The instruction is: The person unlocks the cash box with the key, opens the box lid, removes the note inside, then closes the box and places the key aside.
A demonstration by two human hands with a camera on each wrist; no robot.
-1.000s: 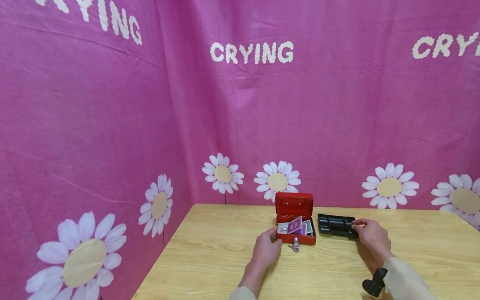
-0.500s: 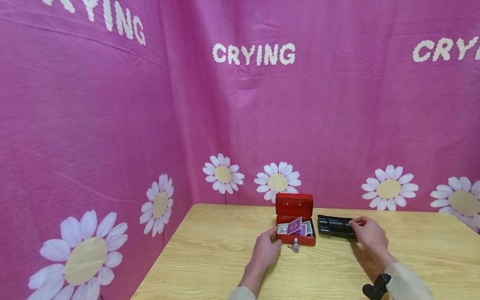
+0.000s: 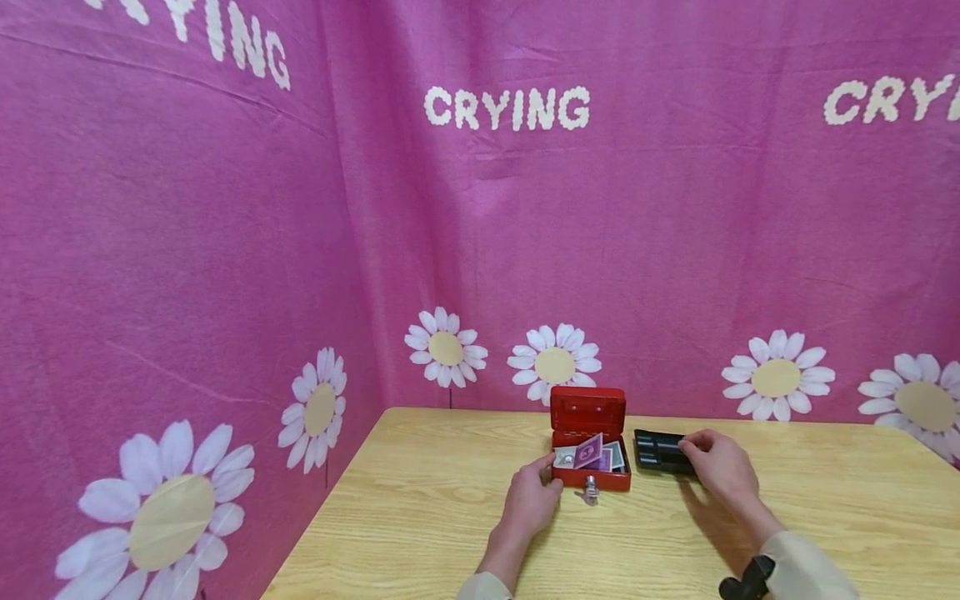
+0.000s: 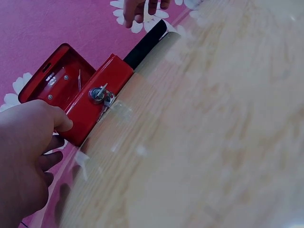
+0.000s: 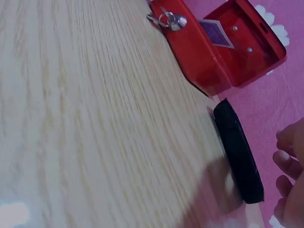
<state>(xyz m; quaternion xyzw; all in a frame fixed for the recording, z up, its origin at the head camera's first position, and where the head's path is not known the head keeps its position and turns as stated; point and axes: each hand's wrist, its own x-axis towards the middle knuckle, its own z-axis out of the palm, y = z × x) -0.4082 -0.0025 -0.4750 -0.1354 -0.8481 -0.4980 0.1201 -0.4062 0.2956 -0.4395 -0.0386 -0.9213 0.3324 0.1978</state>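
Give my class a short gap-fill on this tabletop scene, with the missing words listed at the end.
1. The colour of the metal box is ____.
2. The hand touching this box is the person's ____ one.
3. The keys hang at the box's ____.
4. In the head view, the black tray lies to the ____ of the box.

Missing words: red; left; lock; right.

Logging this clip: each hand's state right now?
Left hand: holding the red cash box.
Right hand: open, nothing visibly held, near the black coin tray.
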